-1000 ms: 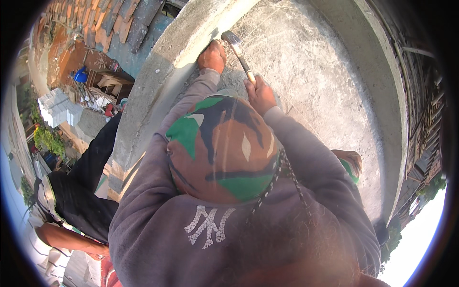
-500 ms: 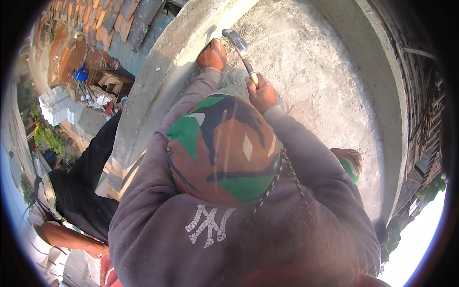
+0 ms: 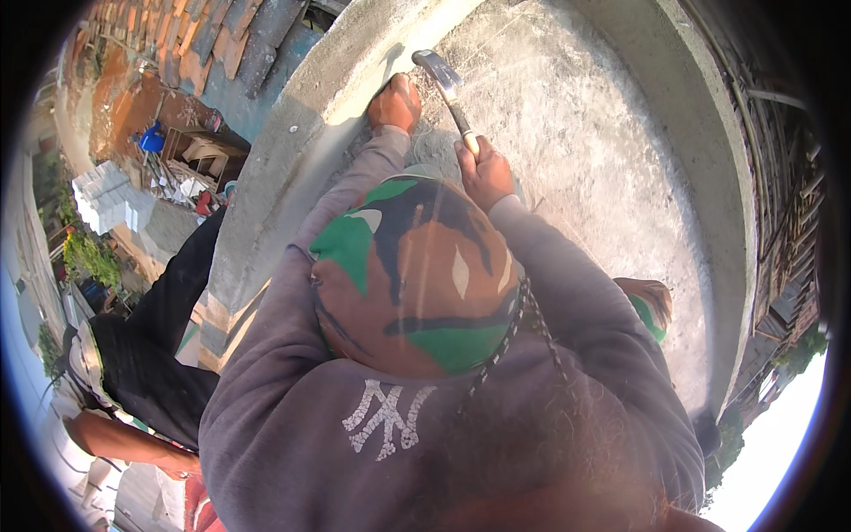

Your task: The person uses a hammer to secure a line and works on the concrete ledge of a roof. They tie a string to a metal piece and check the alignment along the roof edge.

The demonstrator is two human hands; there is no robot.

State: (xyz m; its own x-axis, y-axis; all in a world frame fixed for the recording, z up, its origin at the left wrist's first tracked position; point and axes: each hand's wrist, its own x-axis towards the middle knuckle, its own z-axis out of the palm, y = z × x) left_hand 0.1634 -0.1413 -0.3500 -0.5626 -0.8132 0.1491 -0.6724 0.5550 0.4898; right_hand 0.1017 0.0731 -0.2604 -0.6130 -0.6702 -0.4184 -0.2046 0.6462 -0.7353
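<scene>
Hammer [image 3: 439,71] is grasped by its handle in the right hand [image 3: 486,176]; the left hand [image 3: 395,105] is clenched, any contents hidden.

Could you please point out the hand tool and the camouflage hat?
Hand tool [image 3: 446,80]: head view, on its metal part.
Camouflage hat [image 3: 417,275]: head view, on its crown.

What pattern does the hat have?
The hat is camouflage: brown, green, dark and pale patches, best seen in the head view.
</scene>
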